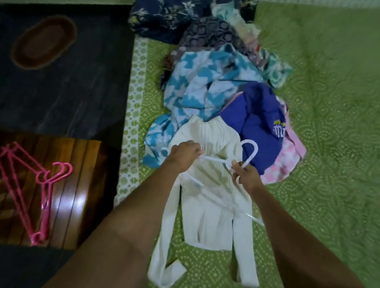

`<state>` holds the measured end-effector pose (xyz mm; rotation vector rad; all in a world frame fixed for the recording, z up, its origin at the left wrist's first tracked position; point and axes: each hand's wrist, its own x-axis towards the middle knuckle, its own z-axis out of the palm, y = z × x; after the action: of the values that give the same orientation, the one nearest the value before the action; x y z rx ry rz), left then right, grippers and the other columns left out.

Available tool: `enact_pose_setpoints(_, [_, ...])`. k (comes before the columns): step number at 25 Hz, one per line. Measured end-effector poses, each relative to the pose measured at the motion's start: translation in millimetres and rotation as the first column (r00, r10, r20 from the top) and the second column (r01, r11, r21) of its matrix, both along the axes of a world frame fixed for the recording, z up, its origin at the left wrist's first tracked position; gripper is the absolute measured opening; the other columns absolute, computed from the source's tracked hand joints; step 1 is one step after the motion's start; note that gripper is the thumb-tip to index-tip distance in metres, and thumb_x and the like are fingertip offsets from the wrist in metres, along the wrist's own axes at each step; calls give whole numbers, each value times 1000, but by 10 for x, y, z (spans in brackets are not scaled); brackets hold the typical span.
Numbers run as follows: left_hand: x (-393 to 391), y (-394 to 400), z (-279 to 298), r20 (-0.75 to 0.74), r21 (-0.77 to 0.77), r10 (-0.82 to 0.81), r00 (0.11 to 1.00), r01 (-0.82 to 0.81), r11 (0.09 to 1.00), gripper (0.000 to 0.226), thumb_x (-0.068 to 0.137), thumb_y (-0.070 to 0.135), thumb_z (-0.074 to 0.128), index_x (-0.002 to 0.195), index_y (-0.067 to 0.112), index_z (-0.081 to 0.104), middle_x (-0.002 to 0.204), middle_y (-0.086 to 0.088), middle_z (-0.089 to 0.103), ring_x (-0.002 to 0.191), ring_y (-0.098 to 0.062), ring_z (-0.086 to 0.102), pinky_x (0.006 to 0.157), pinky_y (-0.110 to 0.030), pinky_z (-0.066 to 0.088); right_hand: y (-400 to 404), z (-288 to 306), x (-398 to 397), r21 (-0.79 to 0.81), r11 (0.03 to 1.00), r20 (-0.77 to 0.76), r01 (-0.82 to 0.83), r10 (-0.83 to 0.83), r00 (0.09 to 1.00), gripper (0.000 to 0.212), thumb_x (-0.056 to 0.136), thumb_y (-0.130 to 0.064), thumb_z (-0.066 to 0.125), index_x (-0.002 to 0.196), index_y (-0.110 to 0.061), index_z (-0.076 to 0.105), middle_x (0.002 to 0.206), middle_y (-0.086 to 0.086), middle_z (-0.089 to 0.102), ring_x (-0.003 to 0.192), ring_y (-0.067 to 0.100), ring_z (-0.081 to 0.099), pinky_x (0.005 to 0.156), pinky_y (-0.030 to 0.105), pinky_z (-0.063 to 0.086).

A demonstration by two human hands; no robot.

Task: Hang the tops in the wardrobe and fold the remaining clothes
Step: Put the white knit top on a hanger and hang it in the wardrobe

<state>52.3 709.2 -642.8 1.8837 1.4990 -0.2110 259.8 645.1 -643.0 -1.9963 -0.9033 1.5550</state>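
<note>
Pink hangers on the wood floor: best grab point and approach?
Pink hangers: grip the hooks where they bunch at the necks, coming from above. They lie flat and overlapped on the wood floor, so the necks catch the whole lot; the thin arms splay apart.

White top (207, 207): soft ribbed knit cloth. White hanger (251, 150) & pink hangers (45, 181): smooth plastic. Bed cover (338, 141): green cloth w/ printed dots, matt. Wood stand (73, 178): shiny, light glints off it. Rug (44, 42): rough woven.
</note>
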Motion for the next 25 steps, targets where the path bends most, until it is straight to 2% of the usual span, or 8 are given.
enact_pose_setpoints(5, [410, 477, -226, -73, 104, 116, 991, -108, 989, 48, 97, 14, 48, 142, 13, 32, 149, -6, 29, 129, -34, 33, 104, -45, 35, 148, -249, 646, 6, 1000, 115, 20, -20, 993, 48, 97, -30, 54, 54, -11, 42, 41, -6, 46, 50, 16, 44, 56, 30, 33])
enact_pose_setpoints(11, [508, 737, -355, -312, 126, 97, 945, -60, 990, 53, 90, 11, 61, 137, 12, 38, 144, -6, 33, 130, -31, 34, 99, -47, 43, 263, -468, 844, -20, 999, 57, 46, -44, 997, 42, 97, -31, 54, 62, -9, 45, 55, 4, 48, 47, 8, 43, 47, 14, 35])
enact_pose_setpoints(14, [515, 712, -342, -339, 199, 54, 939, 16, 980, 35, 91, 9, 59, 124, 9, 49, 129, -10, 47, 121, -32, 43, 90, -43, 45, 277, -535, 903, -25, 999, 42, 41, -40, 998, 43, 96, -32, 54, 59, -11, 47, 55, 3, 51, 52, 12, 45, 55, 21, 36])
enact_pose_setpoints(17, [490, 746, -300, -355, 255, -183, 917, 283, 925, 19, 90, 27, 61, 105, 14, 61, 107, -9, 59, 111, -29, 51, 95, -38, 37, 285, -551, 965, -11, 1000, 38, 26, -25, 999, 44, 96, -32, 54, 58, -11, 48, 54, 3, 52, 53, 13, 46, 56, 23, 36])
enact_pose_setpoints(19, [477, 754, -286, -349, 166, -451, 821, 528, 833, 22, 93, 38, 53, 106, 23, 63, 104, -1, 65, 110, -20, 55, 112, -35, 17, 295, -530, 996, 7, 1000, 30, -22, 21, 999, 44, 96, -31, 54, 58, -11, 47, 54, 2, 51, 53, 12, 46, 55, 22, 36])
enact_pose_setpoints(20, [469, 743, -305, -310, 92, -480, 821, 528, 844, 30, 97, 42, 42, 113, 26, 61, 111, 2, 66, 111, -17, 56, 115, -35, 11, 293, -519, 1012, 16, 998, 23, -55, 55, 998, 44, 96, -31, 54, 57, -12, 45, 53, 2, 50, 52, 13, 46, 55, 22, 36])
enact_pose_setpoints(22, [458, 740, -315, -280, -53, -428, 859, 431, 901, 44, 99, 44, 26, 129, 26, 52, 133, 0, 56, 119, -24, 53, 111, -39, 26, 274, -512, 1052, 31, 993, 14, -113, 113, 994, 44, 96, -31, 54, 57, -13, 43, 53, 2, 49, 52, 13, 45, 55, 24, 36])
enact_pose_setpoints(25, [443, 781, -432, -334, 81, 22, 942, 5, 997, 30, 99, 22, 40, 123, 11, 55, 131, -19, 48, 114, -36, 51, 93, -40, 43, 236, -545, 1110, 52, 993, -3, -110, 110, 994, 43, 96, -32, 55, 58, -14, 43, 52, 1, 48, 51, 12, 44, 53, 21, 36])
